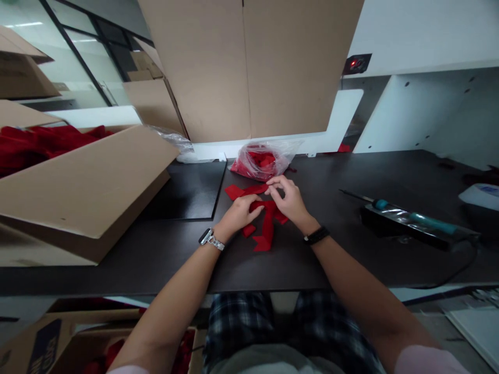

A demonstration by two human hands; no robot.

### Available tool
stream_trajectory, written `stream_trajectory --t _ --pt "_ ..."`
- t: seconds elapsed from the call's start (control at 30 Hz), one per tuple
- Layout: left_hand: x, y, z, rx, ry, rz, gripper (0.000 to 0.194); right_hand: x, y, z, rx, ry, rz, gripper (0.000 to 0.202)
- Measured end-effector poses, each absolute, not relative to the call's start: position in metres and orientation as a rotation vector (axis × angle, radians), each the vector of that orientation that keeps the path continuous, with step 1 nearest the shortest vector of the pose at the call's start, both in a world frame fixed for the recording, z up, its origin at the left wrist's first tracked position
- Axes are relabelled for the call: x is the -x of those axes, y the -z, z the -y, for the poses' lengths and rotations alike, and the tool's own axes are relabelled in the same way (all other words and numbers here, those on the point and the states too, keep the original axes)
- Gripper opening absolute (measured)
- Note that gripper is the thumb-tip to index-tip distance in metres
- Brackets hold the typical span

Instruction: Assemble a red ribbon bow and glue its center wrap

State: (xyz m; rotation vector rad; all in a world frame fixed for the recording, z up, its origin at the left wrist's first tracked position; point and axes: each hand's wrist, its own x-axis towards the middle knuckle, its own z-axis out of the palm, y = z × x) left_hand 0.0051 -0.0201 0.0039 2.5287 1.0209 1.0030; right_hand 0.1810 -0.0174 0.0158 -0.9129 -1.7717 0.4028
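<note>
Hands met at mid-table over a red ribbon bow (262, 218). Left hand (239, 212) lay curled, thumb and fingers pinched on the bow's centre fold, narrow. Right hand (290, 200) sat just beside it, fingers bent and closed on the upper loop, also narrow; fingertips of both nearly touched. Bow rested flat on the dark table (351, 171), tails pointing toward the near edge; one loose red scrap lay by the left wrist.

Counted: one watch (210, 239) on left wrist, one black band (316, 235) on right. One clear bag (267, 158) of red pieces just behind the hands, touching none. One open carton (86, 182) at left holding red fabric, well apart. One teal-handled tool (417, 222) at right on a black tray, well apart from the right hand.
</note>
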Motion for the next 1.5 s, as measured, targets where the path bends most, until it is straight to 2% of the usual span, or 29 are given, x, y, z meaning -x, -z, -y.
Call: stream_trajectory --t 0.1,0.23,0.37,0.43,0.5,0.57,0.6,0.7,0.83,1.27,1.43,1.5 --pt "0.0 -0.002 0.012 -2.307 -1.068 -1.079 0.011 -0.176 -0.019 0.025 0.768 -0.33 2.059 0.007" --pt "0.005 -0.001 0.003 -1.988 -1.114 -1.182 0.01 -0.176 -0.011 0.021 0.787 -0.223 2.334 0.008" --pt "0.006 -0.003 0.002 -1.545 -1.054 -1.172 0.012 -0.177 -0.004 0.015 0.857 -0.051 2.461 0.038" --pt "0.006 -0.006 0.004 -1.379 -1.031 -1.134 0.014 -0.175 -0.003 0.015 0.864 0.105 2.485 0.042" --pt "0.006 -0.008 0.006 -1.314 -1.021 -1.094 0.016 -0.171 -0.003 0.017 0.862 0.194 2.459 0.029" --pt "0.005 -0.008 0.007 -1.317 -1.009 -1.075 0.02 -0.168 -0.003 0.017 0.86 0.195 2.4 0.007" --pt "0.005 -0.008 0.007 -1.335 -1.003 -1.066 0.021 -0.167 -0.003 0.017 0.86 0.176 2.365 0.003" --pt "0.004 -0.004 0.005 -1.49 -1.046 -1.027 0.024 -0.168 -0.003 0.017 0.876 0.094 2.271 0.014" --pt "0.005 -0.001 0.001 -1.842 -1.141 -0.957 0.021 -0.17 -0.002 0.015 0.944 -0.084 2.181 0.013" --pt "0.004 -0.012 0.009 -2.037 -0.953 -0.911 0.021 -0.18 -0.002 0.006 1.128 -1.045 1.743 0.016" --pt "0.004 -0.013 0.009 -1.908 -0.985 -0.931 0.017 -0.182 0.003 0.001 1.04 -1.132 1.671 0.034" --pt "0.004 -0.011 0.009 -1.837 -1.031 -0.968 0.017 -0.181 -0.002 0.001 1.043 -1.071 1.67 0.033"
